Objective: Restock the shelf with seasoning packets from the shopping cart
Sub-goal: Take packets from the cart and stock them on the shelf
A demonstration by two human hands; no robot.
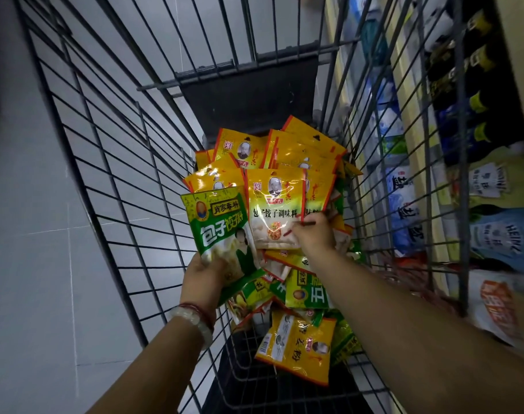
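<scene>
Fingers (208,265) grip green packet (221,231) upright, long axis vertical, above cart (111,162).

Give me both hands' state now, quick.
Left hand: gripping the green seasoning packet.
Right hand: pinching the yellow seasoning packet above the cart.

left hand (205,271) grips green packet (221,231) | right hand (313,234) pinches yellow packet (274,204) | cart (111,162)

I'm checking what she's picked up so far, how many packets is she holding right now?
2 in plain view: a green packet in the left hand and a yellow packet pinched by the right hand. More may be stacked behind it.
</scene>
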